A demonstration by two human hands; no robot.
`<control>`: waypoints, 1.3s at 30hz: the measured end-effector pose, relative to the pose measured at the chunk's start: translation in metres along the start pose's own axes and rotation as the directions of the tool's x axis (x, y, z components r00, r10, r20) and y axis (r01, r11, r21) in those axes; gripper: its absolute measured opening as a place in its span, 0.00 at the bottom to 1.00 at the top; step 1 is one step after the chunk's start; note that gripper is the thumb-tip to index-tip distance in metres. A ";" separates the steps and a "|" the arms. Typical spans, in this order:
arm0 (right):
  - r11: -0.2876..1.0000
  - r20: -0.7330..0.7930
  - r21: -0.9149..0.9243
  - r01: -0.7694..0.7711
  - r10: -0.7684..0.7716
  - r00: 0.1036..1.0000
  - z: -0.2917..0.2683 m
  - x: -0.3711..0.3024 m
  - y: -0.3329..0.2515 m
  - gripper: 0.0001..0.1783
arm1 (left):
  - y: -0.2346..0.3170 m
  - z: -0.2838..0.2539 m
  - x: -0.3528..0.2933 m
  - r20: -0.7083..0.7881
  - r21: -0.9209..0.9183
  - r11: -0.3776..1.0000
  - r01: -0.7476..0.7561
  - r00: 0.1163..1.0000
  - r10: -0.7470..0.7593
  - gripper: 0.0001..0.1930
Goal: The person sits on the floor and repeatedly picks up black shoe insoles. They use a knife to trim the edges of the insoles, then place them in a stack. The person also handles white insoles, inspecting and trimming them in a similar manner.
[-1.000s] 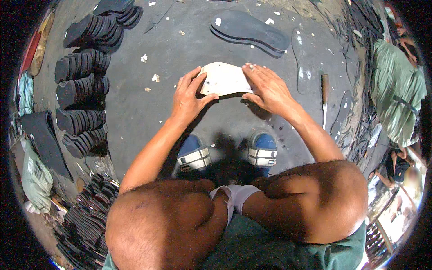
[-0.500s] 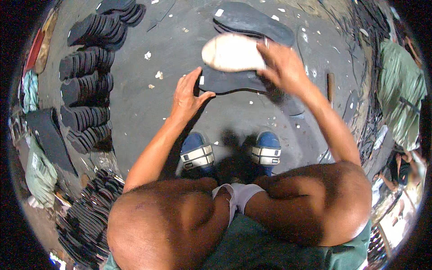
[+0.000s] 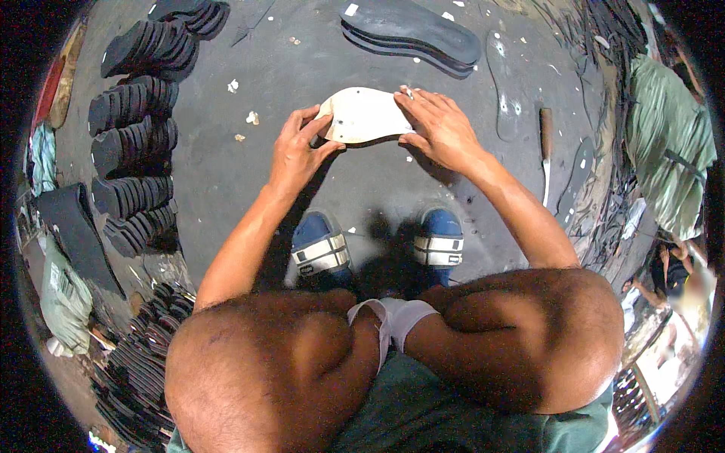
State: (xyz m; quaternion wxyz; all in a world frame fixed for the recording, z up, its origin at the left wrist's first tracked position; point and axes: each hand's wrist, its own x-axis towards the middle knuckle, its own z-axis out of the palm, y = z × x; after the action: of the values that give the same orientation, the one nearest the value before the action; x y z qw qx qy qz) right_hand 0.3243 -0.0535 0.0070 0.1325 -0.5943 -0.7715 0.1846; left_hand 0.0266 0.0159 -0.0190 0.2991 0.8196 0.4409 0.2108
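Observation:
A white sole-shaped template [image 3: 366, 115] lies over a black sole, of which little more than a dark edge shows beneath it. My left hand [image 3: 296, 151] closes round the left end, with fingertips on the white face and the thumb at the near edge. At the opposite end, my right hand [image 3: 444, 132] grips with its fingers over the far side and the thumb at the near edge. A small pale bit shows by the right fingers; I cannot make out what it is. Both ends of the template are partly covered by my hands.
Black soles [image 3: 411, 34] lie stacked beyond my hands. Rows of black soles [image 3: 132, 143] stand along the left, with more piled at lower left. A wooden-handled knife [image 3: 546, 132] lies to the right. Beyond it are dark offcuts and a green sack [image 3: 668, 143].
My right hand has brought the white template down and nearer, onto the black sole. My left hand has moved in from the sole's edge and now holds the template's left end.

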 end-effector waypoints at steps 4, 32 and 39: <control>0.939 -0.060 0.318 -0.134 0.161 0.985 -0.018 -0.016 -0.003 0.29 | 0.011 -0.001 0.001 -0.042 0.014 0.999 -0.041 0.998 0.042 0.33; 0.986 0.054 0.014 -0.165 0.164 0.985 -0.006 -0.017 -0.019 0.13 | 0.003 0.014 -0.001 -0.035 0.055 0.998 -0.031 0.999 0.033 0.35; 0.939 -0.042 0.106 -0.327 0.333 0.942 -0.013 -0.004 -0.004 0.15 | 0.008 0.011 0.001 -0.020 0.050 0.998 -0.040 0.999 0.041 0.34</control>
State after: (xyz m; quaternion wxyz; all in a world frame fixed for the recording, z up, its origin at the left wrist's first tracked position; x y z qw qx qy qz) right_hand 0.3274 -0.0569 0.0203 0.1515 -0.7133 -0.6465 0.2240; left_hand 0.0382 0.0096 -0.0213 0.2695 0.8333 0.4324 0.2146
